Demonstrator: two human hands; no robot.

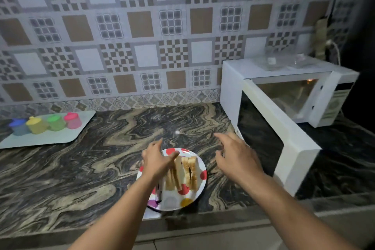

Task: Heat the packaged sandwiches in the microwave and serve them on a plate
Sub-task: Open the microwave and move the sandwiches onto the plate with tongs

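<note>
Your plate [199,185] sits on the counter [81,170] near its front edge, with the sandwiches [183,172] lying on it; your left hand [157,159] is over the plate's left part, next to the sandwiches, and your right hand [236,157] hovers to the plate's right, between it and the microwave door [272,138]. The microwave [284,91] stands at the right against the wall [142,26], its door swung out toward you, with lids [284,61] on top. Far left on the counter, a tray [46,138] carries four containers [46,123] in a row
</note>
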